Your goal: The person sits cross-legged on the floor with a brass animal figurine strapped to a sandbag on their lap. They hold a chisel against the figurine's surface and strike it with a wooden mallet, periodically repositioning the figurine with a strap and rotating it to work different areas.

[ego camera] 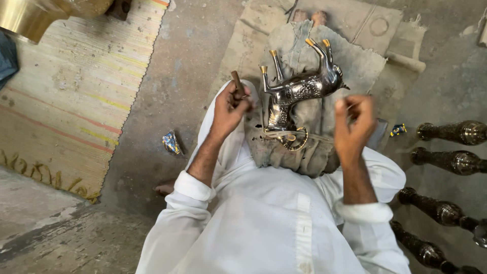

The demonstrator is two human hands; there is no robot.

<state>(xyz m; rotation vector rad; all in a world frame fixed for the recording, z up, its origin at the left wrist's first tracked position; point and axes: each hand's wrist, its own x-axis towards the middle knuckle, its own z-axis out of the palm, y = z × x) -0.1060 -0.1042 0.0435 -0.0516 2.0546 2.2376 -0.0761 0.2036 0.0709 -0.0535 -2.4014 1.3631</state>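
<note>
Two hands are raised over a metal animal figurine [297, 94], which lies legs-up on grey cloth [309, 50] between them. Left hand [229, 107] is clenched around a wooden handle [237, 82]; right hand [353, 127] is curled, contents indiscernible.

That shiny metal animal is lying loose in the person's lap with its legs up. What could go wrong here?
The metal animal figure lies on the grey cloth over the lap and neither hand touches it, so it might roll off onto the hard concrete floor and dent.

The left hand grips a short wooden-looking stick close to the figure's thin legs; a stray knock could mark them.

The dark turned metal pieces lie close on the right, where a sliding figure could strike them.
</note>
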